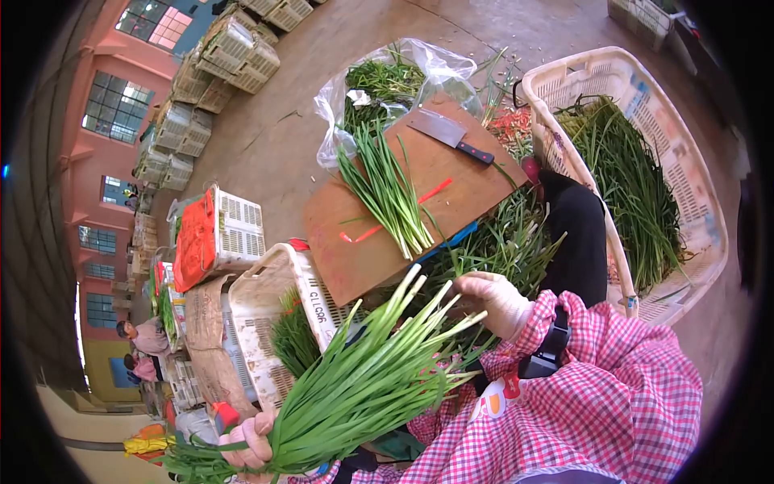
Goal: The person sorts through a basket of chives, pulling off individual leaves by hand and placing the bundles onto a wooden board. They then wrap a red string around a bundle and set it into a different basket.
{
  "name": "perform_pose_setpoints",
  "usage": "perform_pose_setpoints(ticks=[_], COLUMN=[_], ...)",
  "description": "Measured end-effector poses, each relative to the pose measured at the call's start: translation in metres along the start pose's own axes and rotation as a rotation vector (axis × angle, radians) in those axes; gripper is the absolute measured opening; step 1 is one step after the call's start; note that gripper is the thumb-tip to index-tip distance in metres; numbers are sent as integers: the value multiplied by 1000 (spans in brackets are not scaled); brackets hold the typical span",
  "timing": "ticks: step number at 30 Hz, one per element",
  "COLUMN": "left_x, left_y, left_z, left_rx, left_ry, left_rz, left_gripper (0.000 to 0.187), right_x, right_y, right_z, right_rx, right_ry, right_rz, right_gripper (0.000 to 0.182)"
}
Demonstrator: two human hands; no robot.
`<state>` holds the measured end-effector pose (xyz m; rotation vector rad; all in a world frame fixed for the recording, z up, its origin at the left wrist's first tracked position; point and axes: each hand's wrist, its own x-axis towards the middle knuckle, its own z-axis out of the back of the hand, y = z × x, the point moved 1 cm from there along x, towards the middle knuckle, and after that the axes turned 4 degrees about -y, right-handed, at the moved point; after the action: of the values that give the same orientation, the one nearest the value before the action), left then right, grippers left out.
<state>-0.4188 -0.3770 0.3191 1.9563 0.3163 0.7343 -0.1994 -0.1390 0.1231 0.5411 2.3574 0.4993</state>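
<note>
Your left hand (248, 442) holds the green bunch (355, 387) by its leaves, on your side of the board (347, 266); your right hand's (493, 303) grip, near its stems, I cannot tell. If left grip loosens, stalks may slip apart.

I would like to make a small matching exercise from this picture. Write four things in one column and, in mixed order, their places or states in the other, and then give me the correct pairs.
Things
1. cleaver
2. left hand
3. right hand
4. clear plastic bag

Places and states
A. near the pale ends of the big green bunch
B. see-through, with greens inside
C. lying on the brown board
D. closed around the leafy part of the big green bunch

Right pairs: 1-C, 2-D, 3-A, 4-B
</note>
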Motion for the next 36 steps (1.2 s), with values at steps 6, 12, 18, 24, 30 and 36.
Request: perform_pose_setpoints(ticks=[6, 12, 18, 24, 30, 36], left_x=[14, 28, 128, 147, 158, 163], left_y=[24, 26, -3, 8, -5, -11], left_z=[3, -18, -54, -49, -48, -50], left_rx=[-234, -276, -3330, -3333, -3359, -3368], left_ry=[113, -132, -348, -320, -367, -392], left_rz=[225, 0, 539, 267, 274, 264], left_gripper=[9, 19, 21, 14, 15, 16], right_x=[-3, -52, -63, -16, -15, -10], right_y=[48, 152, 109, 8, 23, 44], right_z=[68, -12, -104, -3, 60, 41], right_rx=[-1240, -1832, -981, -1498, -1614, -1267], right_ry=[53, 469, 1106, 1112, 865, 557], right_rz=[137, 1011, 1296, 113, 154, 376], right_gripper=[24, 66, 88, 51, 26, 24])
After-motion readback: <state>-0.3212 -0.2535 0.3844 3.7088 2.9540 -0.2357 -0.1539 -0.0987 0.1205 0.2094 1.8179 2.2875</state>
